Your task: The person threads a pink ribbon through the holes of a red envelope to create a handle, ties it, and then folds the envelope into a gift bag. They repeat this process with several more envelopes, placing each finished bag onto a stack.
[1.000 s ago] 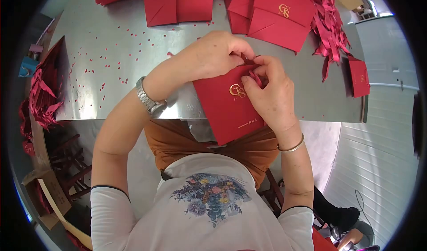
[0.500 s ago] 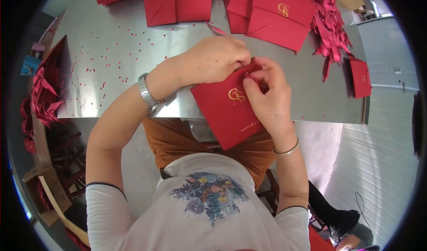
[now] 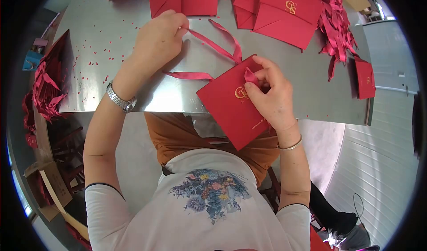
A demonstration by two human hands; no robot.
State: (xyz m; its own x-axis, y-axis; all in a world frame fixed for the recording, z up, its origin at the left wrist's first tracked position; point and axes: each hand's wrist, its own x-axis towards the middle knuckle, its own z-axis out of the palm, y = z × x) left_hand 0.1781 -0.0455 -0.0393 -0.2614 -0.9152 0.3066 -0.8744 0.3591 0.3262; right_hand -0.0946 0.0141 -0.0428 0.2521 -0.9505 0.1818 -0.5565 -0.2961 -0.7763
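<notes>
Head view, centre of the frame: a red bag [image 3: 227,111] lies tilted, its ribbon-bearing edge facing the upper left and its opposite end pointing to the lower right. Its height axis follows that diagonal; with the right hand [image 3: 272,87] covering part of the panel, which side is longer cannot be told with certainty. The bag's lower part extends past the front edge of the metal table [image 3: 322,95].

Right hand: nearer to the bag, in contact with it at the right side of the panel. Thumb and fingers are pressed together on a ribbon loop [image 3: 250,76], just beside the gold lettering [image 3: 240,93]. Whether the curled fingers also clamp the bag wall cannot be told.

Left hand [image 3: 161,38]: positioned in the upper left, well apart from the bag. Its fingertips pinch one end of a ribbon strand [image 3: 212,49]. This strand runs diagonally down to the right, from the pinch to the bag's upper edge; the bag therefore lies to the lower right of the left grip.

Two loose ribbon ends are held by neither hand: an upper tail [image 3: 227,34], above the strand, and a lower tail [image 3: 189,75], lying toward the left from the bag's edge.
</notes>
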